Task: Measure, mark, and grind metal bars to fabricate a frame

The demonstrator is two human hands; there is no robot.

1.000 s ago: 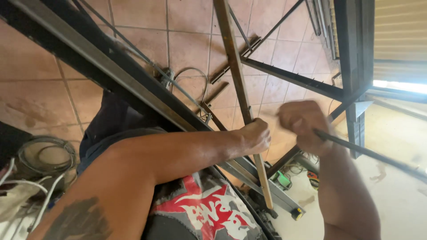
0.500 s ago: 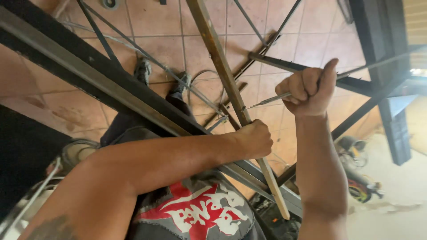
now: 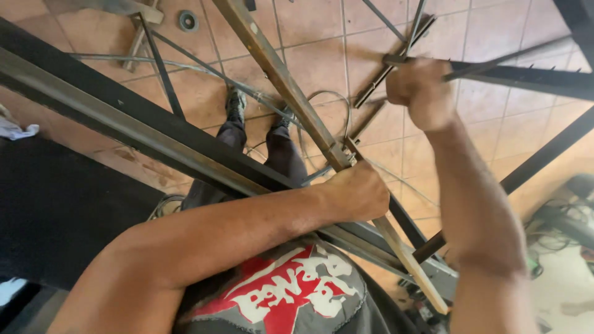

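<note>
My left hand (image 3: 357, 193) is clamped around the rusty flat bar (image 3: 291, 86) running from 11 to 5 o'clock, my right hand (image 3: 419, 89) fisted on the thin rod (image 3: 495, 62) at 1 o'clock; I'd keep both steady.

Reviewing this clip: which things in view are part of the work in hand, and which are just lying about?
In hand:
- left hand gripping the rusty metal bar
- right hand closed on a thin dark rod
- black steel frame beneath

Lying about:
- white rag
- round metal disc
- cables on the floor

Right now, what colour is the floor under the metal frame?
Reddish-brown terracotta tiles, floor, with pale grout lines; the head view shows it.
</note>
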